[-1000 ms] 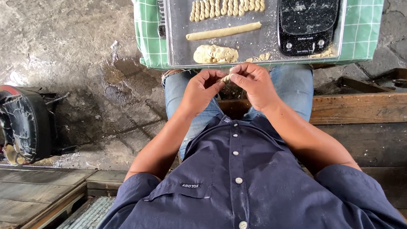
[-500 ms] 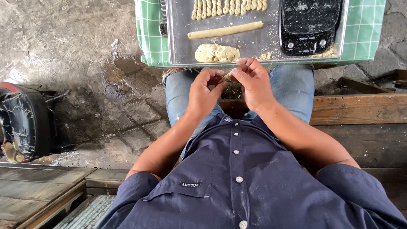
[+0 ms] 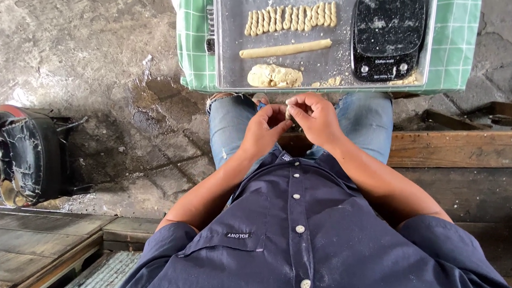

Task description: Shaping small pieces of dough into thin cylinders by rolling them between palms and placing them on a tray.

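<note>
My left hand (image 3: 265,129) and my right hand (image 3: 314,117) meet over my lap, fingers pinched together on a small piece of pale dough (image 3: 288,112) that is mostly hidden between them. Just beyond the hands lies a metal tray (image 3: 342,66) on a green checked cloth (image 3: 195,35). On the tray are a row of several twisted dough pieces (image 3: 292,17), a long rolled dough rope (image 3: 285,48), a lump of dough (image 3: 274,76) and a black kitchen scale (image 3: 388,37).
I sit on a wooden bench (image 3: 465,155) in a dark blue shirt and jeans. Wet stone floor (image 3: 80,47) lies to the left, with a worn black and red seat (image 3: 25,155) at the far left. Wooden planks (image 3: 29,243) are at lower left.
Both hands have moved slightly nearer the tray's edge and closed tighter on the dough piece. The tray's contents have not changed.
</note>
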